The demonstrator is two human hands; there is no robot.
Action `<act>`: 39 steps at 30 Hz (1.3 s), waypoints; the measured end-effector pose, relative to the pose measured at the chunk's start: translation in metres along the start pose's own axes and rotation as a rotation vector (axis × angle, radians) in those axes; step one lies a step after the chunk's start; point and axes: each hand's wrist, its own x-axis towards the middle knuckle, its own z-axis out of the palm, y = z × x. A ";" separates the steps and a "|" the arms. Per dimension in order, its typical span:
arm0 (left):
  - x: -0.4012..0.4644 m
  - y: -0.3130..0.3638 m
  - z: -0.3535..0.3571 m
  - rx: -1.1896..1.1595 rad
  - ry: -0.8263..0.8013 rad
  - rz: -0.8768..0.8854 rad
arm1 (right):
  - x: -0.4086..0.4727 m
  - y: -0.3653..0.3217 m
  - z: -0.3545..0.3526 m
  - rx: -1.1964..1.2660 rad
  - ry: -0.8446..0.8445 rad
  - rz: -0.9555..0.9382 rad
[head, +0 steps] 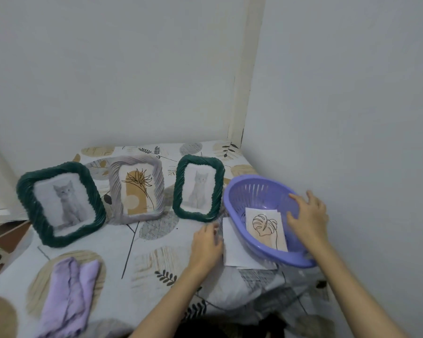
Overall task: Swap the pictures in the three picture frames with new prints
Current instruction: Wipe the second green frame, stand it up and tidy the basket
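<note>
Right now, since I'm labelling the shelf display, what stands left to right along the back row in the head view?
Large green frame with cat picture → lilac frame with plant print → small green frame with cat picture → purple basket.

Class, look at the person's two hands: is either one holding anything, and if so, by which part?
Neither grips anything. The left hand rests on the white paper sheet; the right hand reaches open over the purple plastic basket.

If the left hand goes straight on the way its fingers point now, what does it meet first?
Probably the right green frame: the left hand points up-table toward its lower edge, beside the white sheet. Depth is unclear.
</note>
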 end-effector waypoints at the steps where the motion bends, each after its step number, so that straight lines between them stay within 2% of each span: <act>1: -0.003 0.004 0.004 0.049 -0.017 -0.046 | -0.004 0.009 -0.003 -0.029 -0.030 0.092; 3: -0.007 0.013 0.010 0.119 -0.045 -0.117 | -0.009 0.021 -0.007 0.043 -0.126 0.227; 6: -0.009 0.023 0.017 0.114 -0.044 -0.161 | -0.004 0.030 -0.015 0.212 -0.166 0.233; 10: -0.008 0.035 0.021 0.131 -0.064 -0.220 | 0.003 0.036 -0.028 0.277 -0.249 0.275; 18: -0.005 0.040 0.037 0.113 -0.040 -0.205 | 0.001 0.065 -0.046 0.480 -0.087 0.291; 25: -0.005 0.061 0.053 0.180 -0.056 -0.262 | -0.001 0.080 -0.044 0.649 -0.046 0.381; 28: 0.000 0.065 0.052 0.119 -0.088 -0.327 | -0.001 0.080 -0.042 0.663 -0.039 0.396; 32: 0.000 0.067 0.056 -0.024 -0.095 -0.211 | -0.003 0.074 -0.038 0.723 -0.035 0.408; 35: 0.000 0.068 0.055 -0.102 -0.117 -0.225 | -0.004 0.070 -0.037 0.730 -0.023 0.408; 37: 0.000 0.066 0.046 -0.183 -0.089 -0.206 | -0.003 0.072 -0.038 0.718 -0.014 0.405; 39: -0.006 0.064 0.025 -0.256 0.013 -0.126 | -0.002 0.075 -0.037 0.694 -0.010 0.394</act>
